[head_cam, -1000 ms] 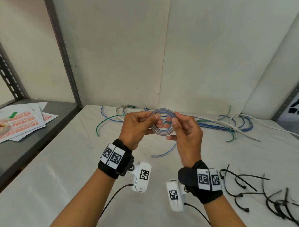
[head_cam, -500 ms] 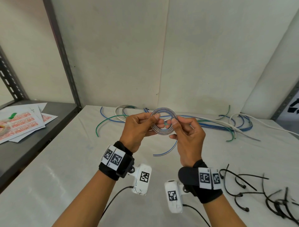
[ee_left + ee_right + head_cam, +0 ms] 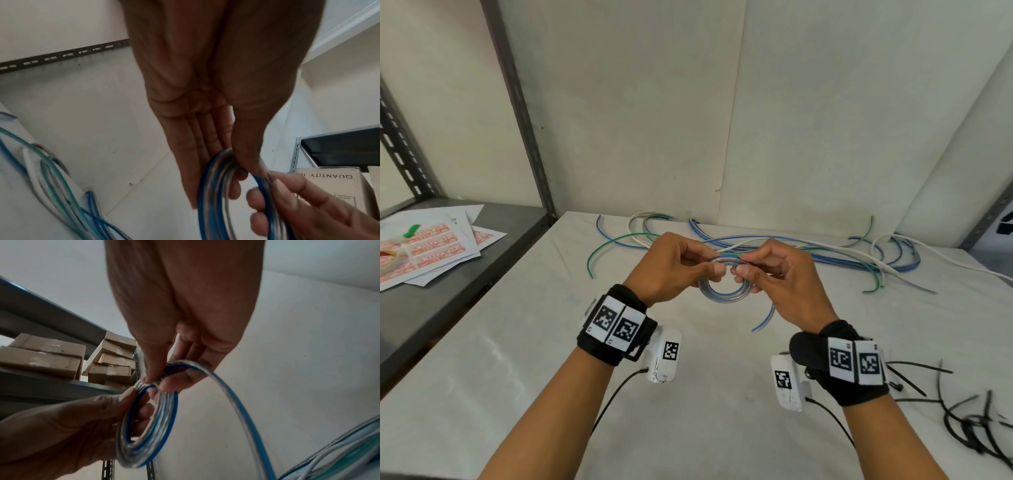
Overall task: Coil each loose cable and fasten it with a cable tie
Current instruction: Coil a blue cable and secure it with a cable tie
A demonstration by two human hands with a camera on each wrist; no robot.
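Both hands, left hand [image 3: 674, 267] and right hand [image 3: 780, 277], pinch the coil [image 3: 724, 293], now tipped flatter and lower; the tail [image 3: 763, 320] remains, so tying probably waits.

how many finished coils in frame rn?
1, not tied yet: the blue-and-clear coil pinched between left hand and right hand, tail end still hanging. The rest are loose cables at the table's back.

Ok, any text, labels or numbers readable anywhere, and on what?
"QUANTITY", seen upside down: on a cardboard box in the left wrist view.
Red-printed sheets on the shelf: too blurred to read.
Wrist tags: black-and-white code patterns; tiny characters at their edges unreadable.
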